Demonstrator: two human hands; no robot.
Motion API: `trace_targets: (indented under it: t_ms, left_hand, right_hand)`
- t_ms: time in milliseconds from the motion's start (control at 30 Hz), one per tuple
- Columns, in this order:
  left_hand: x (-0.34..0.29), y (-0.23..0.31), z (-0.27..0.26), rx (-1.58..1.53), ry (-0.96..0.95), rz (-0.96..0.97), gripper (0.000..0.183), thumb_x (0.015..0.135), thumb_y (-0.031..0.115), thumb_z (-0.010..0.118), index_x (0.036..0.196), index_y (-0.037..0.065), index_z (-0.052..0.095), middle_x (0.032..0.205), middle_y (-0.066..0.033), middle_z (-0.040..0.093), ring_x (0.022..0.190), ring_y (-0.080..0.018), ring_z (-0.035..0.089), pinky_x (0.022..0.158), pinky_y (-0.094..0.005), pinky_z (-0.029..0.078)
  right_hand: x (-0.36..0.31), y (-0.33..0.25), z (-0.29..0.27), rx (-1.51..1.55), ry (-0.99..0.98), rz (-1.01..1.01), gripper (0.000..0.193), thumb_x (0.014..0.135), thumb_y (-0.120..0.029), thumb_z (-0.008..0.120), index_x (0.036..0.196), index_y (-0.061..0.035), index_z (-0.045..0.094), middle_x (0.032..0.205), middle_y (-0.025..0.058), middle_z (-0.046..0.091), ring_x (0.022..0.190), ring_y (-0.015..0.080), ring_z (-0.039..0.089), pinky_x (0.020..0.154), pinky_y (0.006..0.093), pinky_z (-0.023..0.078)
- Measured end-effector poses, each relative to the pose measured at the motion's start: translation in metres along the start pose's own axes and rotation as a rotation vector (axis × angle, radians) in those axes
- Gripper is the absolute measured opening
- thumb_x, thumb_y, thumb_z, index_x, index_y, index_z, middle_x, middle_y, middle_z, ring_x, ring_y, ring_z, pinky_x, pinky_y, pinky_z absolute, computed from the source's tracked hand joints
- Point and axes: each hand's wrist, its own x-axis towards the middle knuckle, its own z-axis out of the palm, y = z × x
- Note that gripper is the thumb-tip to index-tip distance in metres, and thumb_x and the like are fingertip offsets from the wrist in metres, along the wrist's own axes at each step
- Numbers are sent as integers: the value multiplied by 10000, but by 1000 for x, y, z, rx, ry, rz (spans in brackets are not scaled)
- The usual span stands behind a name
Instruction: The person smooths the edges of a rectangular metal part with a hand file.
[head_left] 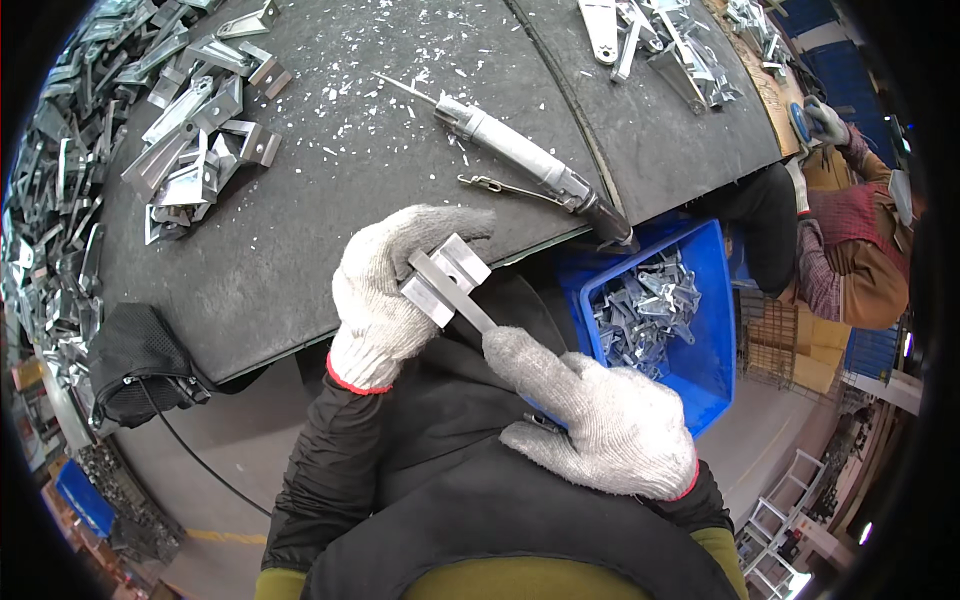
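Observation:
My left hand (380,290), in a white knit glove with a red cuff, grips a silvery angled metal bracket (463,262) near the table's front edge. My right hand (615,425), gloved the same way, is closed around a flat file (455,290). Its index finger stretches along the blade, and a bit of blue handle shows beneath the hand. The blade lies across the bracket's face. On the table ahead rests a silvery air tool (510,145) with a thin pointed tip. Its lever stands out on the near side.
Loose brackets (205,150) lie at left beside a large heap (60,190); more brackets (665,50) sit at far right. A blue bin (715,330) of metal parts stands right of my knees. A black mesh bag (140,360) hangs at the left corner. A co-worker (855,230) sits at right.

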Motion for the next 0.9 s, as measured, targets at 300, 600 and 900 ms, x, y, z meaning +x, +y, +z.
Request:
trace_targets:
  t_ms: [300, 600, 900]
  left_hand:
    - [0, 3, -2, 110, -33, 15, 395, 879, 112, 619, 1207, -106, 659, 1151, -200, 725, 1060, -256, 713, 947, -367, 579]
    - [0, 6, -2, 124, -30, 21, 367, 856, 41, 640, 1198, -86, 670, 1147, -188, 726, 1050, -246, 715, 922, -355, 589]
    - [-2, 7, -3, 130, -56, -51, 413, 946, 163, 635, 1250, -115, 614, 1201, -236, 706, 1099, -300, 712, 961, -389, 590]
  right_hand:
    - [2, 3, 5, 13, 62, -32, 750, 856, -377, 780, 1534, -257, 482, 955, 146, 696, 808, 375, 716, 707, 447, 581]
    - [0, 0, 5, -21, 49, -10, 732, 854, -372, 785, 1518, -247, 503, 957, 136, 697, 827, 365, 720, 719, 437, 583]
    - [-1, 2, 13, -121, 199, -75, 680, 841, -344, 797, 1474, -340, 547, 868, 130, 652, 696, 344, 704, 609, 444, 575]
